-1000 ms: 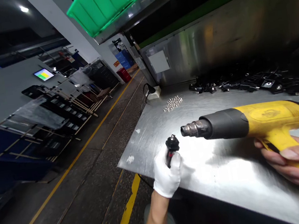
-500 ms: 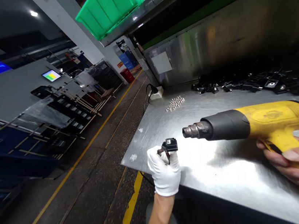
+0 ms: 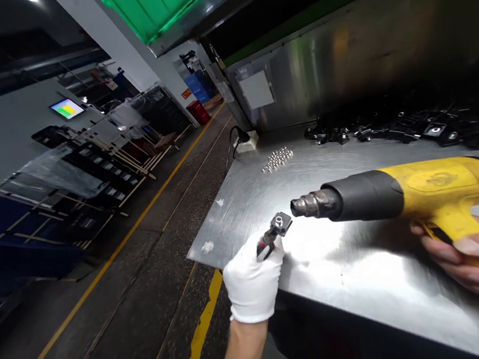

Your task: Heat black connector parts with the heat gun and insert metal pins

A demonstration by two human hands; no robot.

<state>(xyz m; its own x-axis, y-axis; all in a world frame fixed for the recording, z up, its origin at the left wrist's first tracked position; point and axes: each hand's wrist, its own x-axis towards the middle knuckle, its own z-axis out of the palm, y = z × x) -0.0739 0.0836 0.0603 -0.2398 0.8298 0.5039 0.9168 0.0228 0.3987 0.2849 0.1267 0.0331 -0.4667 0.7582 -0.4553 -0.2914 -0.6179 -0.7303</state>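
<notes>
My left hand (image 3: 253,281), in a white glove, is closed around a small black part (image 3: 281,224) with a round metal insert on its face. The part's lower end is hidden by the fingers. A yellow heat gun (image 3: 438,180) is gripped by its handle in my bare right hand (image 3: 462,259). Its stepped metal nozzle points left, a short gap from the black part. Both are held above the metal tabletop (image 3: 359,281).
Small shiny metal pieces (image 3: 277,159) lie grouped on the tabletop near a power strip (image 3: 247,141) with a plug in it. Many black parts (image 3: 413,127) are heaped along the back. A green bin (image 3: 163,4) sits on the shelf above. Left of the table runs a floor aisle.
My left hand has turned the black part so its metal insert faces me, and its upper end is closer to the nozzle. The heat gun stays almost where it was. The view has shifted slightly.
</notes>
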